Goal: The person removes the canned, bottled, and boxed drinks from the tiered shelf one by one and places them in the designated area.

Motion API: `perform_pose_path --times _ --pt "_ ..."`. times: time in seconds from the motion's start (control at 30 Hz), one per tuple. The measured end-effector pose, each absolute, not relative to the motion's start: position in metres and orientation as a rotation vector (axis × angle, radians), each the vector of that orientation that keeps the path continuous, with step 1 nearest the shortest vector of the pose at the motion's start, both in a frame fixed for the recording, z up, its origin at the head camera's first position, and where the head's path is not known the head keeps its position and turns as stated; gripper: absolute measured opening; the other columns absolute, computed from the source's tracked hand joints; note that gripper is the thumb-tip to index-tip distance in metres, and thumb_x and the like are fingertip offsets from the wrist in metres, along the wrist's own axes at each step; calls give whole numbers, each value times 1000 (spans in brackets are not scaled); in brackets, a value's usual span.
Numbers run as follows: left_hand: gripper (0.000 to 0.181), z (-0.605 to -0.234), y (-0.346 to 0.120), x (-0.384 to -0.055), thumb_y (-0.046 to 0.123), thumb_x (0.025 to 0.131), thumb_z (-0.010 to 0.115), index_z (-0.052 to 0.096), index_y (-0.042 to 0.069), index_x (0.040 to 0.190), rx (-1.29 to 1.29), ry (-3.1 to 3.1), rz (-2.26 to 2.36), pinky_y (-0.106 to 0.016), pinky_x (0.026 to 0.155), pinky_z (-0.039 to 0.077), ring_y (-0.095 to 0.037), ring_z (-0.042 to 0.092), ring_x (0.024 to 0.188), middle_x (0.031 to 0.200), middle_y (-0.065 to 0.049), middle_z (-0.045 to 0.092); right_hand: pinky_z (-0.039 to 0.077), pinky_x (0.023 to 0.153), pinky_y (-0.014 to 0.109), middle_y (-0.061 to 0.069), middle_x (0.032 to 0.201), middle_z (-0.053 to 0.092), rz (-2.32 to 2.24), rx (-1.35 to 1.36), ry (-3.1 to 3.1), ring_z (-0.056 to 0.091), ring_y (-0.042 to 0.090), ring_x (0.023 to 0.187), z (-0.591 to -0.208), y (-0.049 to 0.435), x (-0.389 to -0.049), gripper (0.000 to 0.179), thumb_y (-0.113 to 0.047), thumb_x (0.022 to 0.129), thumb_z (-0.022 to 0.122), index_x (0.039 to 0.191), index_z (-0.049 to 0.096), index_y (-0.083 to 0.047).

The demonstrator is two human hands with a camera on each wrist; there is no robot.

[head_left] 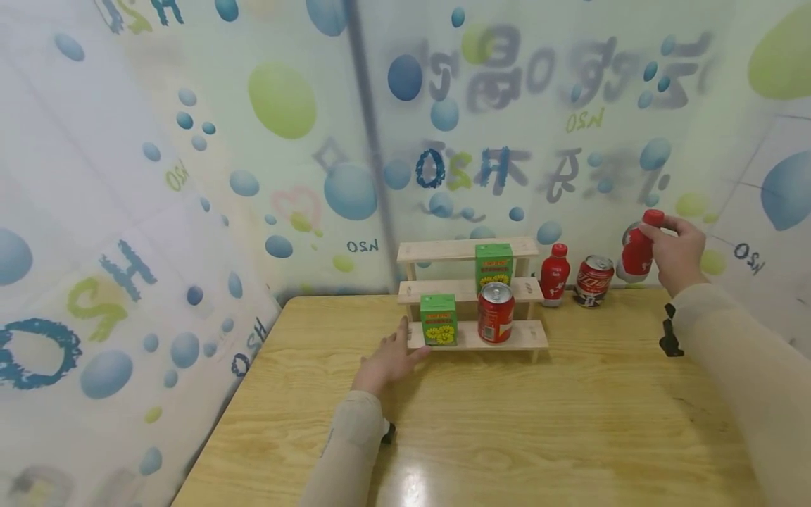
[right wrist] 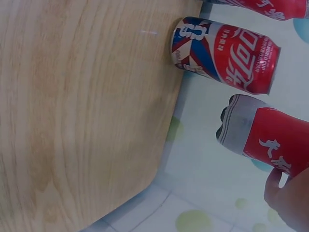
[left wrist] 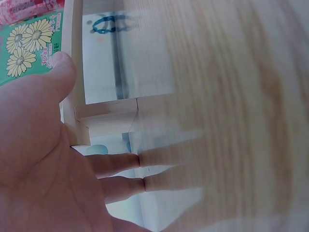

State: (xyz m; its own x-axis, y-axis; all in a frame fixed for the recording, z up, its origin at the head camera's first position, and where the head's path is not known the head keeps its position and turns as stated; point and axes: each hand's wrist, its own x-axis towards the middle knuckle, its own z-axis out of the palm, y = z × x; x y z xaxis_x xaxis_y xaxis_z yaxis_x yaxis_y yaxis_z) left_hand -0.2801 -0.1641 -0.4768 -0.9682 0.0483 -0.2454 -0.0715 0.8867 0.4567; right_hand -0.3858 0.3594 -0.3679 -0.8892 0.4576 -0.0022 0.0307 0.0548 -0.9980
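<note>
My right hand (head_left: 681, 250) grips a small bottle (head_left: 636, 255) with a red cap and red label near its top, lifted at the far right of the table. In the right wrist view, the bottle's grey lower end (right wrist: 241, 123) hangs beside a red soda can (right wrist: 227, 54). My left hand (head_left: 388, 362) rests at the left end of a three-tier wooden shelf (head_left: 437, 251), fingers straight. The left wrist view shows its thumb by the bottom tier, near a green drink carton (left wrist: 34, 46) with yellow flowers. That tier also bears a red can (head_left: 496, 313).
Another green carton (head_left: 494, 264) stands on the middle tier. Right of the shelf, a red bottle (head_left: 555, 278) and a soda can (head_left: 593, 282) stand at the back of the wooden table (head_left: 507, 422). A patterned curtain (head_left: 285, 211) hangs behind the table.
</note>
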Motion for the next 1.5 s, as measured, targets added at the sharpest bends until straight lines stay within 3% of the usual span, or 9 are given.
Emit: perform_pose_path --times 0.13,0.37,0.6,0.77,0.9,1.07,1.23,1.43,1.5 --pt "101 -476 -163 -280 79 99 47 3 27 174 -20 2805 690 -87 120 14 -44 26 163 176 -15 28 34 132 41 -19 129 59 1940 -488 -1983 58 -3 100 -376 362 -387 43 -37 99 75 139 62 -26" --pt "101 -475 -165 -281 79 99 47 3 26 174 -18 2808 699 -89 118 13 -45 26 163 176 -16 29 36 131 41 -18 136 58 1892 -526 -2061 55 -5 101 -387 365 -385 48 -40 101 72 144 58 -26" --pt "102 -478 -164 -280 79 99 46 1 26 173 1 2810 679 -87 120 13 -45 26 163 176 -17 28 35 131 40 -26 108 53 1848 -521 -2132 52 -5 99 -406 373 -379 39 -41 102 69 138 59 -29" --pt "101 -476 -163 -279 78 100 46 2 25 174 11 2811 686 -87 120 12 -47 25 163 176 -18 28 39 129 35 -16 123 59 1842 -536 -2172 52 -3 95 -413 376 -376 61 -40 104 67 158 50 -19" --pt "100 -475 -162 -278 78 100 47 3 26 174 3 2812 694 -87 120 13 -46 26 163 176 -18 28 39 130 40 -17 121 58 1811 -530 -2186 51 -4 95 -416 376 -377 60 -39 105 65 158 49 -18" --pt "101 -474 -163 -277 78 99 48 4 25 174 0 2819 692 -88 119 15 -45 29 162 175 -18 30 52 106 20 -26 103 52 1767 -530 -2217 53 -4 93 -420 378 -378 47 -39 105 65 147 54 -20" --pt "101 -476 -163 -277 79 99 47 4 25 174 0 2824 680 -89 118 16 -46 29 162 175 -17 31 48 77 8 -27 102 51 1732 -547 -2248 51 0 94 -423 381 -378 53 -39 105 64 151 52 -16" --pt "101 -477 -163 -276 78 99 47 4 26 174 -11 2826 685 -89 118 15 -46 28 162 175 -18 30 45 80 12 -26 106 50 1691 -578 -2276 50 2 97 -426 382 -382 62 -41 106 62 159 47 -12" --pt "101 -477 -163 -277 78 99 47 4 26 174 -14 2829 690 -89 118 15 -46 28 162 175 -18 30 47 88 15 -18 119 57 1677 -591 -2288 50 2 101 -426 382 -383 65 -42 106 61 162 44 -11"
